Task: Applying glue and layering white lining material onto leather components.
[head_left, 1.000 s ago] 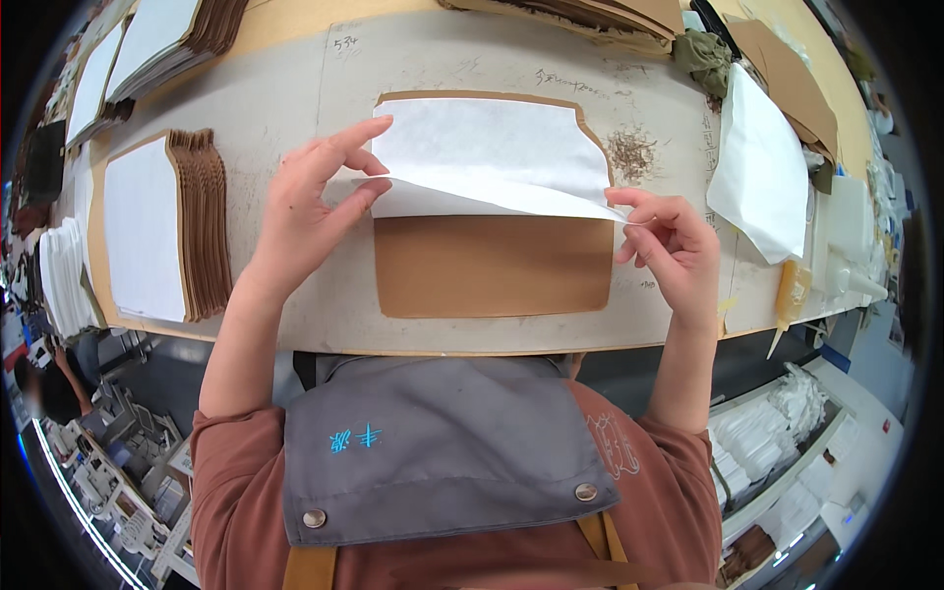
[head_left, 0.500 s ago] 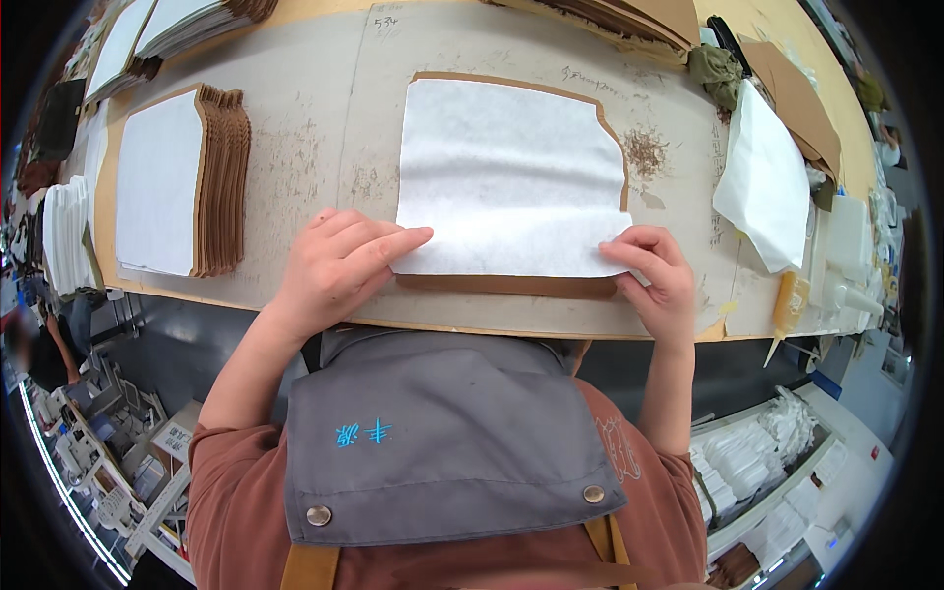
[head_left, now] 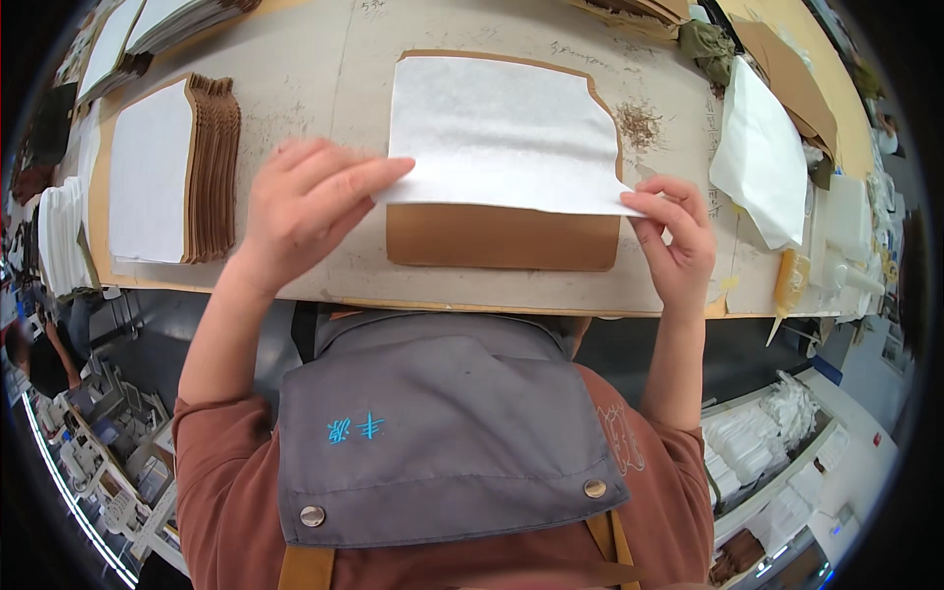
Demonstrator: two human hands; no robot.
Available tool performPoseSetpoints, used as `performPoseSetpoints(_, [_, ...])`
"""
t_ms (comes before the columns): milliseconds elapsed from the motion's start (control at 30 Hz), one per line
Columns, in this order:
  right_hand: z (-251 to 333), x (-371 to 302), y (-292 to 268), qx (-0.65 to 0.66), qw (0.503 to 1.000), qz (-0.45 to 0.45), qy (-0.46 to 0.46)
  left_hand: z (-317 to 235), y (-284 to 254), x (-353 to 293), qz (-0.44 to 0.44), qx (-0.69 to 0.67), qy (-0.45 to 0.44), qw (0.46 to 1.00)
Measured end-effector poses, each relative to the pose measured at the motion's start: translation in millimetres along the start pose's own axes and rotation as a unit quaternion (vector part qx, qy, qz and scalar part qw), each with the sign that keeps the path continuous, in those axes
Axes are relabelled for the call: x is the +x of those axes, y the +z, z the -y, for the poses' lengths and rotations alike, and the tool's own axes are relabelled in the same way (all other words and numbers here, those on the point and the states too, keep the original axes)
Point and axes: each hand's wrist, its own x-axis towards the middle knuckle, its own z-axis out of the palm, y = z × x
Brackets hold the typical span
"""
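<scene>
The left hand (head_left: pixel 300 208) and right hand (head_left: pixel 678 241) pinch a white sheet (head_left: pixel 501 123) between fingers (head_left: pixel 374 179). A brown sheet (head_left: pixel 503 238) lies underneath.

The white sheet (head_left: pixel 501 113) looks like matt paper or thin cloth, with soft creases. The brown piece (head_left: pixel 503 238) appears smooth and leather-like, with a weak shine. The desk (head_left: pixel 305 98) has a matt, stained surface. The apron (head_left: pixel 452 433) is of matt cloth, and its buttons (head_left: pixel 595 488) are of shiny metal. The yellowish bottle (head_left: pixel 790 285) seems plastic.
</scene>
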Motion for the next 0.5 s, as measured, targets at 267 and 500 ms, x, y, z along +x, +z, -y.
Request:
performPoseSetpoints(267, [3,-7,-4,-0.003,1.000,0.024,0.005,-1,-6,2,0.007,-0.003,0.024,1.000])
performPoseSetpoints(500, [-2,-31,2,-0.014,0.996,0.084,0.005,-17,12,-36,0.074,-0.017,0.010,0.997])
